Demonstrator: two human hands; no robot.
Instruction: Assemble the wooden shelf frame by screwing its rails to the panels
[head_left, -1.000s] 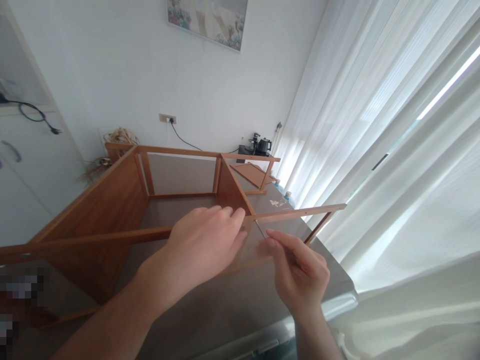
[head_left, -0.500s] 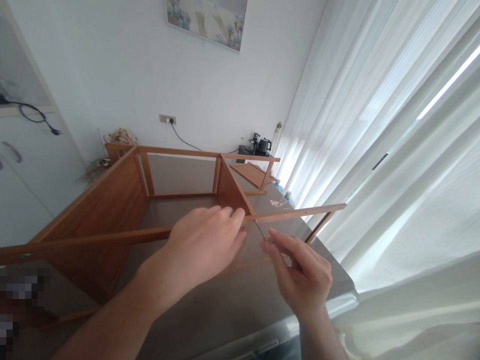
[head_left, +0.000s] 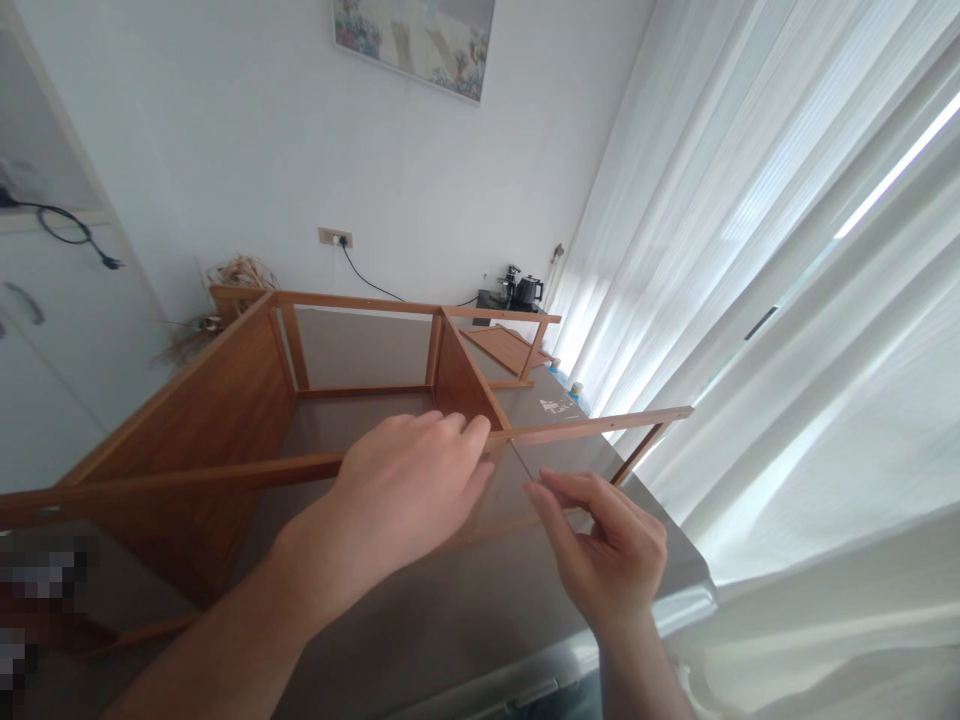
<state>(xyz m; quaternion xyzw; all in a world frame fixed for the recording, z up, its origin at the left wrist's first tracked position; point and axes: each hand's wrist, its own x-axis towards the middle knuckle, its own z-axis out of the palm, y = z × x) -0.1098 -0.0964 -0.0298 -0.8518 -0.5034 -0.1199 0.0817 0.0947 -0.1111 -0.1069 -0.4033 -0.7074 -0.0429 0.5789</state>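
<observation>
- The half-curled fingers of the left hand are held against a rail of a honey-brown wooden frame; whether anything is gripped cannot be told.
- A thin, straight metal shaft is pinched between the nearly closed fingers of the right hand, with its upper end at a corner joint of the frame.
- The frame, built of slim rails and solid panels, is stood on a brushed-steel surface.
- A black electric kettle is placed well beyond the frame.

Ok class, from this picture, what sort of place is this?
Probably a room in a home, perhaps a kitchen: a kettle, a framed picture on the wall, and long sheer curtains.
</observation>
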